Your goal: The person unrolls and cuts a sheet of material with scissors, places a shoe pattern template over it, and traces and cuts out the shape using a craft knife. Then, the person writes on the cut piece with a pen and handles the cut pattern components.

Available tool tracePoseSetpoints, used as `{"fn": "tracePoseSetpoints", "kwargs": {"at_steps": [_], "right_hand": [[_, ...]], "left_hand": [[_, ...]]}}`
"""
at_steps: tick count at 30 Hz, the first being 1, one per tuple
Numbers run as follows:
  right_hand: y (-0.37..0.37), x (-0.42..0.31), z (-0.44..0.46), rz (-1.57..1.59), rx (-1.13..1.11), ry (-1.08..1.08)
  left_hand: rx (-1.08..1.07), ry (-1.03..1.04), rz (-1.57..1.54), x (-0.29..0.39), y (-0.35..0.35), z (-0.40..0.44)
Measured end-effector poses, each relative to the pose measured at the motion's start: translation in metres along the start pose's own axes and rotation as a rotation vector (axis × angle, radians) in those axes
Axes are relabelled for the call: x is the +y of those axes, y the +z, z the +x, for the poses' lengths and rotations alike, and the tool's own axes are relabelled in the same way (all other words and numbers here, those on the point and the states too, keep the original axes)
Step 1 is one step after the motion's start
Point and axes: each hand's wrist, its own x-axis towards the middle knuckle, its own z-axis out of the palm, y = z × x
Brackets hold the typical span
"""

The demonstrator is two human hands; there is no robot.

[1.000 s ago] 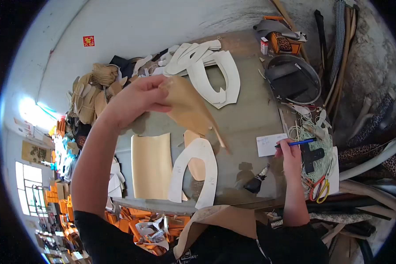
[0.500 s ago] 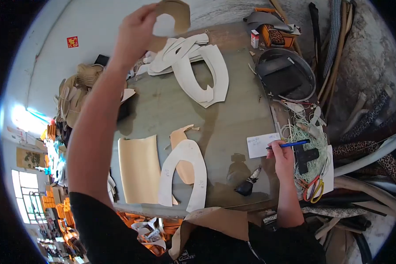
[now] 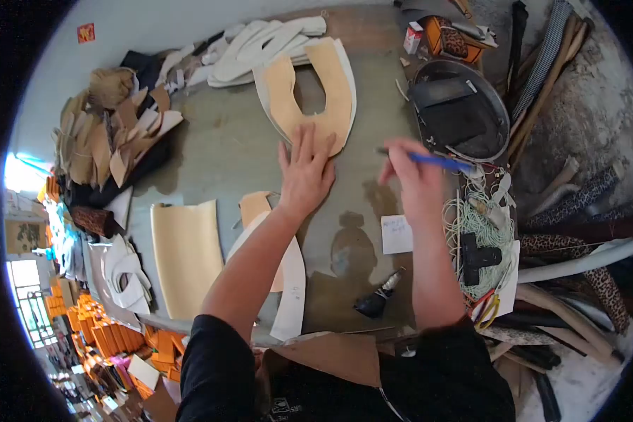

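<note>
My left hand [image 3: 307, 172] presses flat, fingers spread, on the lower end of a tan U-shaped piece [image 3: 339, 98]. That piece lies over white U-shaped pieces [image 3: 352, 77], whose edges show around it. In the air to the right, my right hand [image 3: 416, 179] grips a blue pen [image 3: 439, 161]; its fingers are slightly blurred. Below it on the table is a white paper slip [image 3: 397, 235] with handwriting. A white curved template [image 3: 294, 285] is partly hidden behind my left forearm, with a smaller tan piece [image 3: 254, 205] beside it.
A rolled tan sheet [image 3: 188, 257] lies at the left of the table [image 3: 211, 158]. To the right are a dark oval tray [image 3: 496, 98], tangled pale cord [image 3: 489, 246] and yellow-handled scissors [image 3: 491, 309]. A black-wrapped tool [image 3: 374, 301] rests near the front. Scraps [image 3: 112, 133] pile up at the left.
My left hand has come down from the upper left and laid the tan U-shaped piece onto the white ones. My right hand has lifted off the paper slip, moving up and left with the pen.
</note>
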Motion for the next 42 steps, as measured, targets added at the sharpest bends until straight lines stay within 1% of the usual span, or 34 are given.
{"fn": "tracePoseSetpoints", "kwargs": {"at_steps": [2, 3, 5, 6, 8, 9, 11, 15, 17, 20, 23, 32, 35, 42], "right_hand": [[0.014, 0.016, 0.041, 0.024, -0.107, 0.056], [0.02, 0.029, 0.056, 0.019, -0.117, 0.063], [0.031, 0.061, 0.08, -0.048, -0.23, 0.132], [0.035, 0.069, 0.086, -0.053, -0.24, 0.14], [0.037, 0.088, 0.091, -0.115, -0.352, 0.23], [0.035, 0.098, 0.093, -0.123, -0.358, 0.246], [0.027, 0.116, 0.096, -0.232, -0.417, 0.15], [0.027, 0.115, 0.096, -0.26, -0.418, 0.151], [0.027, 0.112, 0.096, -0.35, -0.454, 0.116], [0.028, 0.11, 0.095, -0.408, -0.445, 0.089], [0.028, 0.108, 0.093, -0.444, -0.454, 0.1], [0.027, 0.112, 0.094, -0.508, -0.466, 0.054], [0.029, 0.108, 0.092, -0.477, -0.434, 0.068], [0.03, 0.106, 0.093, -0.511, -0.446, 0.062]], "left_hand": [[0.003, -0.052, -0.071, 0.001, -0.005, -0.005], [0.021, -0.083, -0.131, -0.001, -0.005, -0.006], [0.016, -0.083, -0.107, -0.005, 0.0, -0.012], [0.0, -0.074, -0.087, -0.004, 0.0, -0.012], [-0.019, -0.108, -0.112, -0.005, 0.002, -0.014], [-0.021, -0.113, -0.132, -0.006, 0.002, -0.014], [-0.027, -0.126, -0.161, -0.006, 0.003, -0.013], [-0.035, -0.123, -0.176, -0.011, 0.005, -0.015], [-0.043, -0.123, -0.18, -0.011, 0.005, -0.017], [-0.049, -0.12, -0.174, -0.011, 0.006, -0.017], [-0.049, -0.118, -0.163, -0.01, 0.006, -0.017], [-0.079, -0.124, -0.164, -0.009, 0.003, -0.017], [-0.072, -0.123, -0.149, -0.009, 0.003, -0.017], [-0.038, -0.12, -0.145, -0.007, 0.003, -0.015]]}}
